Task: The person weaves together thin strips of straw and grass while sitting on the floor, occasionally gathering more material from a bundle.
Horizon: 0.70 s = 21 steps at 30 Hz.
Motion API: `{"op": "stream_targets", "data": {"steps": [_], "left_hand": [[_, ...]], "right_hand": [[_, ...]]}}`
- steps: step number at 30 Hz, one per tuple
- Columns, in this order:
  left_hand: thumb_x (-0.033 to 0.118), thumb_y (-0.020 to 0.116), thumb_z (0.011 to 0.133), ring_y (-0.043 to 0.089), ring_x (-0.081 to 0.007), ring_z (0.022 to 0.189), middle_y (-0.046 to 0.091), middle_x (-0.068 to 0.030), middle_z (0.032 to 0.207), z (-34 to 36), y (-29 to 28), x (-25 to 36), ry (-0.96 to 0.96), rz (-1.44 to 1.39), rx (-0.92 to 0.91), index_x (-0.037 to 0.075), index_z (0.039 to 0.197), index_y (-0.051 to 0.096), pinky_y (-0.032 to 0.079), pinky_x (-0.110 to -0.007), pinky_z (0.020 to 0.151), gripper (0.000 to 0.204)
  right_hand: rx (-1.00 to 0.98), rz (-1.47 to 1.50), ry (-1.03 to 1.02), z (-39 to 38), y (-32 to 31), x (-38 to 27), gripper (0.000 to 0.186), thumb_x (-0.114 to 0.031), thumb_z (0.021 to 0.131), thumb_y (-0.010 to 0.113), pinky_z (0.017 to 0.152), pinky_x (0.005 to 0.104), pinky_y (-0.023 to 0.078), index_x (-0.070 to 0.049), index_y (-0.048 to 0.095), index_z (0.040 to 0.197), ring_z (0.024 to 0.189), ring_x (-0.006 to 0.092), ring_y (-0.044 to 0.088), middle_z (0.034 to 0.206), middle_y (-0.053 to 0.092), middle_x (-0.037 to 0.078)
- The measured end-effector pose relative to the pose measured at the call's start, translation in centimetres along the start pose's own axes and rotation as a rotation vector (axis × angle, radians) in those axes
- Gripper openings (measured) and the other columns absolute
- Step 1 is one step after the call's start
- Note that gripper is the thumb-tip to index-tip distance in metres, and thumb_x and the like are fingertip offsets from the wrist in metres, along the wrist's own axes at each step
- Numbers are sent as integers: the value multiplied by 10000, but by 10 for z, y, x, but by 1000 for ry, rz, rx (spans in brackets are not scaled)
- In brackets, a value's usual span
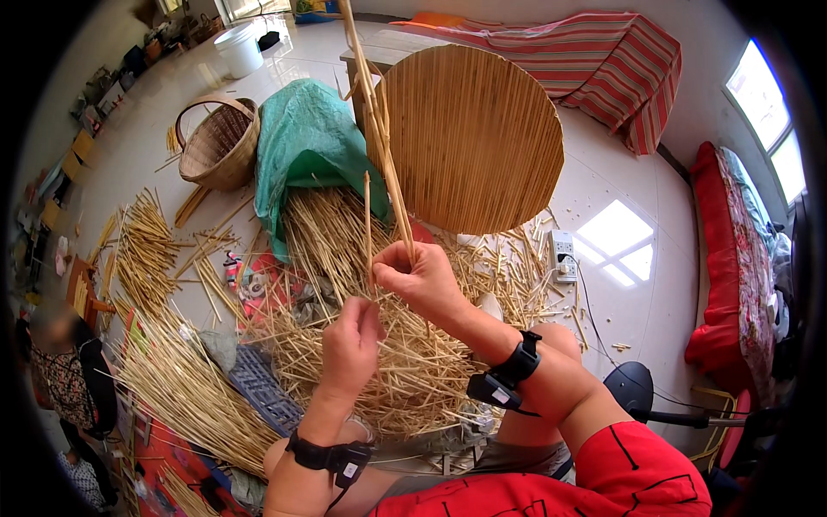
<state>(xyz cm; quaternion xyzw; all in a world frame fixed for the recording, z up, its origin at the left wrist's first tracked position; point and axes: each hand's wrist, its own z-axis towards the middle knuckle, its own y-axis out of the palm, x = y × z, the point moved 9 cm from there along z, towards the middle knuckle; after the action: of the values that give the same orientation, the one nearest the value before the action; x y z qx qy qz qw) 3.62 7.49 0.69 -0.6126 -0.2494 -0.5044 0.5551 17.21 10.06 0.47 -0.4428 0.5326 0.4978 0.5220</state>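
My right hand [420, 274] is closed round long straw stalks [385, 129] that rise steeply past the top edge of the picture. A shorter, thin stalk [368, 220] stands upright at its thumb and fingertips. Just below and to the left, my left hand [351, 340] is closed in a pinch close to the lower end of that stalk; what lies between its fingers is hidden. Beneath both hands spreads a heap of loose straw [405, 370]. Beyond it, a green woven sack [306, 129] lies with a bundle of stalks [336, 233] sticking out of its mouth.
A round stalk panel [469, 138] leans against a wooden table [392, 47]. Stalk bundles [189, 379] lie at left, near a handled basket [220, 146] and white bucket [239, 52]. A power strip [562, 256] with a cable lies right. Another person [69, 370] sits far left.
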Motion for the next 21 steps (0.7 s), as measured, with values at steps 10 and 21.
{"op": "stream_targets", "data": {"steps": [10,21], "left_hand": [[135,465,961,521,-81,508,591,-45,593,-1,3,-3,-11,-23,-23,2,941,556,389,-235,482,162],[185,466,970,566,-115,514,576,-58,572,-2,6,-6,-9,35,-47,12,877,563,416,-257,491,219]], "right_hand": [[1,49,4,1,0,-1,144,-99,797,637,643,229,482,30,643,861,713,75,589,767,655,44],[-5,-100,-22,1,-1,-4,147,-113,769,646,584,228,468,27,659,813,637,52,554,681,635,23]]}}
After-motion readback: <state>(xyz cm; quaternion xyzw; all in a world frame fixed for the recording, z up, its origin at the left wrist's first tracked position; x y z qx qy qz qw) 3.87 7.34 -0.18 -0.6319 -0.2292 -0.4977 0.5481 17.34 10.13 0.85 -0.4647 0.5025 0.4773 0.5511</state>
